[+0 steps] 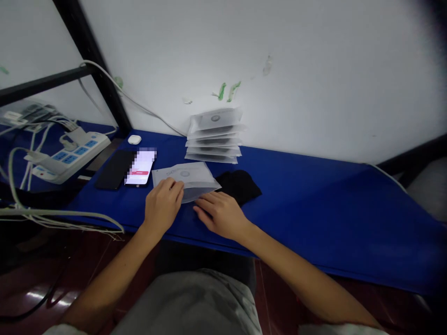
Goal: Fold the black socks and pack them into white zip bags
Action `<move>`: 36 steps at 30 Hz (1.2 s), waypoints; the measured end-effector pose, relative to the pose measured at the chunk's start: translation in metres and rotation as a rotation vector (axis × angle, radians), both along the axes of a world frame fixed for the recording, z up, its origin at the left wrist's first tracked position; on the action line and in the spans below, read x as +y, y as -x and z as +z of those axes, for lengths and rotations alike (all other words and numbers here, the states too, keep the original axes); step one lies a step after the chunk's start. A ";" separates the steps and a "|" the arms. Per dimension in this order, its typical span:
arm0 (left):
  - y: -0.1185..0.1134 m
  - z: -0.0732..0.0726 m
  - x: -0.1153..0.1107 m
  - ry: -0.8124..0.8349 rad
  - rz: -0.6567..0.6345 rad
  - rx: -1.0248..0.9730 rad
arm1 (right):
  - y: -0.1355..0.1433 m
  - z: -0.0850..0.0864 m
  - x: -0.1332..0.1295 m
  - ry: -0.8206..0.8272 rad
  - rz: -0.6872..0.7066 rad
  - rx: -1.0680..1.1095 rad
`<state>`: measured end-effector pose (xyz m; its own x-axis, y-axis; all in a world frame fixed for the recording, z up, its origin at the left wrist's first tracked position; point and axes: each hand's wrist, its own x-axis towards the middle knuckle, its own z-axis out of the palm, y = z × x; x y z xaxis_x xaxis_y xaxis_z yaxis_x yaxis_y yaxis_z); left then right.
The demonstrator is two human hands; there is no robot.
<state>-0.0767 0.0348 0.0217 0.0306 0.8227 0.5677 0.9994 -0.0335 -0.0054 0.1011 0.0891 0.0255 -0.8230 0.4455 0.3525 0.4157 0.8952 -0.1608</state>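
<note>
A translucent white pouch with a printed round mark (186, 174) lies flat on the blue table, its near edge gaping slightly. My left hand (163, 200) has its fingers curled around the pouch's near left edge. By the near right corner is my right hand (220, 213), palm down, with thumb and fingers apart; its fingertips are beside the pouch edge. Just beyond it lies a folded black cloth item (240, 186), partly behind the hand. Several similar pouches (214, 135) are stacked in an overlapping pile against the wall.
Left of the pouch are a lit phone (141, 167) and a dark phone-like slab (115, 170). A white earbud case (134, 139) sits behind them. A power strip (71, 158) with tangled white cables is farther left, near a black metal frame (101, 70). The blue table (331, 209) extends right.
</note>
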 end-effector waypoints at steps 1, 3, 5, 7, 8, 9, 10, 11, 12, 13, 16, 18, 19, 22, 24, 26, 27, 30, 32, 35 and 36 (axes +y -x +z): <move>0.001 -0.001 0.001 -0.008 -0.001 0.000 | -0.007 0.002 0.002 -0.016 -0.044 0.055; 0.002 -0.003 0.004 -0.022 0.001 -0.004 | -0.022 0.004 0.012 -0.073 -0.162 0.158; 0.004 -0.005 0.005 -0.025 0.000 -0.017 | -0.038 0.001 0.026 -0.095 -0.287 0.191; 0.006 -0.006 0.007 -0.013 0.005 -0.043 | -0.052 -0.006 0.040 -0.067 -0.356 0.122; 0.007 -0.007 0.008 -0.004 0.009 -0.056 | -0.057 -0.010 0.046 -0.033 -0.359 0.071; 0.008 -0.007 0.009 0.006 0.014 -0.067 | -0.062 -0.014 0.049 0.001 -0.348 0.027; 0.009 -0.007 0.010 0.015 0.020 -0.076 | -0.065 -0.018 0.051 0.029 -0.336 -0.004; 0.010 -0.006 0.010 0.023 0.024 -0.082 | -0.067 -0.022 0.050 0.049 -0.324 -0.022; 0.012 -0.006 0.011 0.031 0.029 -0.089 | -0.068 -0.024 0.049 0.062 -0.314 -0.027; 0.013 -0.006 0.012 0.039 0.036 -0.096 | -0.068 -0.025 0.045 0.068 -0.307 -0.026; 0.017 -0.005 0.013 0.064 0.062 -0.130 | -0.069 -0.025 0.032 0.085 -0.278 -0.017; 0.019 -0.006 0.013 0.071 0.072 -0.146 | -0.070 -0.024 0.023 0.092 -0.257 -0.011; 0.020 -0.006 0.012 0.072 0.074 -0.150 | -0.070 -0.023 0.018 0.095 -0.249 -0.010; 0.019 -0.007 0.009 0.096 0.086 -0.148 | -0.070 -0.023 0.007 0.101 -0.228 -0.016; 0.012 -0.006 0.005 0.140 0.086 -0.134 | -0.070 -0.024 0.002 0.100 -0.216 -0.017; 0.003 -0.005 0.001 0.200 0.060 -0.102 | -0.069 -0.024 0.001 0.094 -0.209 -0.018; -0.002 -0.004 -0.001 0.231 0.038 -0.083 | -0.069 -0.025 0.000 0.092 -0.210 -0.020; -0.012 -0.006 -0.004 0.304 -0.021 -0.041 | -0.068 -0.025 0.000 0.086 -0.217 -0.028; -0.015 -0.008 -0.004 0.325 -0.028 -0.038 | -0.068 -0.025 -0.001 0.080 -0.218 -0.029; -0.015 -0.011 -0.002 0.333 -0.025 -0.052 | -0.067 -0.024 -0.002 0.076 -0.216 -0.027; -0.016 -0.011 -0.001 0.332 -0.029 -0.055 | -0.067 -0.024 -0.003 0.078 -0.215 -0.025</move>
<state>-0.0612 0.0337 0.0102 0.0332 0.9622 0.2704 0.9965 -0.0526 0.0646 0.1685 0.0864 0.0010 -0.7142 0.6366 0.2909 0.6002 0.7709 -0.2134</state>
